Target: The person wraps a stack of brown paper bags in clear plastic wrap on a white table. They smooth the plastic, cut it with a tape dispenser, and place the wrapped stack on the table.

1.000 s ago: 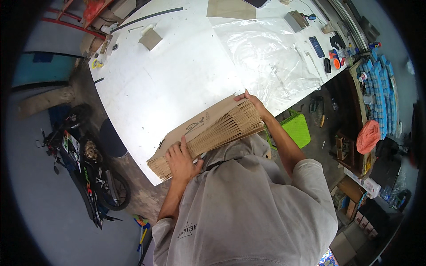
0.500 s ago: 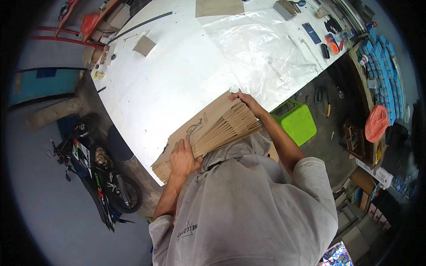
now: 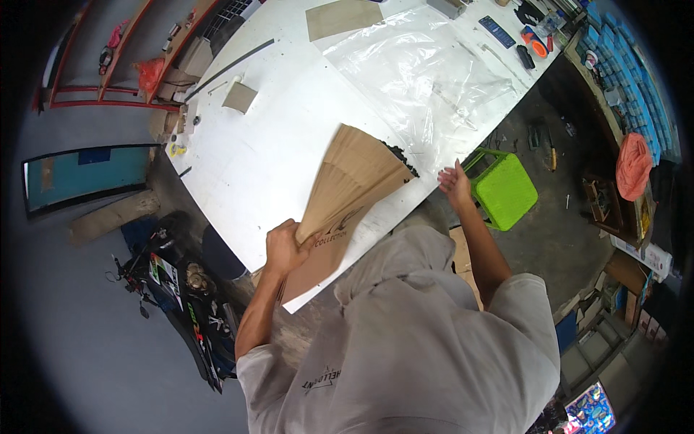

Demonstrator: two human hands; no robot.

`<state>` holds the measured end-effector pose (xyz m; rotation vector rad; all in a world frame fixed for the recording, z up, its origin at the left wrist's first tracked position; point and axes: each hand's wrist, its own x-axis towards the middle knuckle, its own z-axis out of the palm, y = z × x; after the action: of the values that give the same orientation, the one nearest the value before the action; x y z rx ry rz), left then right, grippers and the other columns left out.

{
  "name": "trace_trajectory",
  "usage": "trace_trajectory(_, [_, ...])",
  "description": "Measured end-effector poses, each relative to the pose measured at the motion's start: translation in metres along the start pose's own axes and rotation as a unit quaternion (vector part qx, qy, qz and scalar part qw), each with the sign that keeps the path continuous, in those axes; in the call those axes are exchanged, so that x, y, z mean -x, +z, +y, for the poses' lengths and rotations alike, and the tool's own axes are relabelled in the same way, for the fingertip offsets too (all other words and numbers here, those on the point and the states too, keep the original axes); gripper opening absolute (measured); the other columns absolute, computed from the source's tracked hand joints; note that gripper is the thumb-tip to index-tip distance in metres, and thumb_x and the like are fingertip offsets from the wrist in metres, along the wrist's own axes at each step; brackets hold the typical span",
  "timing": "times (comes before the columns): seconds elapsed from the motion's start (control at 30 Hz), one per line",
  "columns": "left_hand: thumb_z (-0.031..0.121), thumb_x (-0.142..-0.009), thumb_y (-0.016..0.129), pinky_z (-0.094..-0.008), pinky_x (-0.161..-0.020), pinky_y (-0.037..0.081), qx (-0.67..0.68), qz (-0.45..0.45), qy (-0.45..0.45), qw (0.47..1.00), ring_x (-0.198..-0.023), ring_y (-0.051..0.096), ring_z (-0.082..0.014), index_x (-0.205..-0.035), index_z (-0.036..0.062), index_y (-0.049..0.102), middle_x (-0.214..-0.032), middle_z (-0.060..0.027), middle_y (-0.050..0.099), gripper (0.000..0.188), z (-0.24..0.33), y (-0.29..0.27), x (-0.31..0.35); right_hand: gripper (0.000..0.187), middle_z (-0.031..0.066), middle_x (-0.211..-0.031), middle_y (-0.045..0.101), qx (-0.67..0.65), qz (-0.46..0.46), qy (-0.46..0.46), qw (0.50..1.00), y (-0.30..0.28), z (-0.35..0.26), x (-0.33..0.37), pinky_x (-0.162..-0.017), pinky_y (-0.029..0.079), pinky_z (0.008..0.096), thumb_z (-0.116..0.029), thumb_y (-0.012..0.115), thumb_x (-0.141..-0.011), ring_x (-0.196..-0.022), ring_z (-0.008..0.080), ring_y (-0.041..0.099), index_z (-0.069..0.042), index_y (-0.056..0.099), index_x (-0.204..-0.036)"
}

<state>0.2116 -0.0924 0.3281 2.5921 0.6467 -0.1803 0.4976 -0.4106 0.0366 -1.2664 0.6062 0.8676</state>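
1. The brown paper stack [image 3: 361, 170] is laid at the near edge of the white table [image 3: 231, 166], with its long axis slanted from lower left to upper right; its broad, fanned end is pointed away from the body, toward the clear plastic sheet [image 3: 423, 65].
2. The narrower part is gripped by the left hand [image 3: 285, 247], whose fingers are closed around the paper.
3. Nothing is held by the right hand [image 3: 454, 184]; it is opened, with fingers loosely spread, apart from the stack and near the green stool [image 3: 508, 192].
4. Half a second ago, the far end was held by the right hand and the layered edges were turned toward the body; now the printed face is turned that way.
5. Plain brown surfaces are marked with dark print [image 3: 344, 227], and the far end is edged with bunched black pieces [image 3: 400, 158].
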Motion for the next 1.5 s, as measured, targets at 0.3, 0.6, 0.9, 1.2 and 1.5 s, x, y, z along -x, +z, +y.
trace_trajectory(0.3, [0.013,-0.090,0.077,-0.0309,-0.073,0.059,0.517,0.059,-0.164,0.838,-0.081,0.072,-0.0201,-0.110,-0.0115,0.069,-0.097,-0.0155,0.075,0.033,-0.088,-0.012,0.032,0.087,0.0245,-0.143,0.054,0.138,-0.259,-0.007,0.956,0.123,0.075,0.023,-0.108,0.042,0.0528,-0.070,0.042,-0.098,-0.128,0.0365,0.057,-0.005,0.035,-0.155])
trace_trajectory(0.6, [0.025,-0.092,0.077,-0.0375,-0.100,0.053,0.736,0.090,-0.342,0.578,-0.115,0.065,-0.0268,-0.138,-0.0089,0.053,-0.131,-0.0183,0.065,0.062,-0.193,0.237,0.009,0.073,0.0230,-0.135,0.058,0.497,-0.294,-0.182,0.795,0.201,0.034,-0.016,-0.103,0.051,0.0413,-0.038,0.074,-0.093,-0.124,0.0282,0.059,0.006,0.042,-0.142])
trace_trajectory(0.9, [0.042,-0.086,0.082,-0.0390,-0.104,0.049,0.531,0.160,-0.453,0.698,-0.126,0.059,-0.0295,-0.144,-0.0109,0.045,-0.138,-0.0256,0.059,0.087,-0.194,0.289,0.005,0.081,0.0199,-0.133,0.062,0.487,-0.336,-0.067,0.803,0.215,0.033,-0.039,-0.099,0.053,0.0370,-0.025,0.082,-0.087,-0.119,0.0268,0.062,0.009,0.037,-0.145])
trace_trajectory(1.2, [0.033,-0.091,0.077,-0.0372,-0.105,0.050,0.596,0.193,-0.450,0.636,-0.125,0.060,-0.0265,-0.145,-0.0076,0.043,-0.136,-0.0200,0.061,0.075,-0.152,0.239,0.002,0.083,0.0148,-0.153,0.044,0.418,-0.389,-0.009,0.821,0.222,0.019,-0.024,-0.112,0.041,0.0372,-0.016,0.073,-0.093,-0.139,0.0252,0.045,-0.002,0.024,-0.158])
trace_trajectory(1.5, [0.029,-0.099,0.068,-0.0354,-0.102,0.049,0.623,0.180,-0.441,0.620,-0.120,0.061,-0.0225,-0.142,-0.0054,0.048,-0.134,-0.0147,0.062,0.059,-0.146,0.245,0.006,0.101,0.0179,-0.161,0.029,0.410,-0.420,0.010,0.810,0.194,0.024,-0.050,-0.119,0.034,0.0393,-0.020,0.076,-0.092,-0.147,0.0276,0.033,0.000,0.005,-0.161])
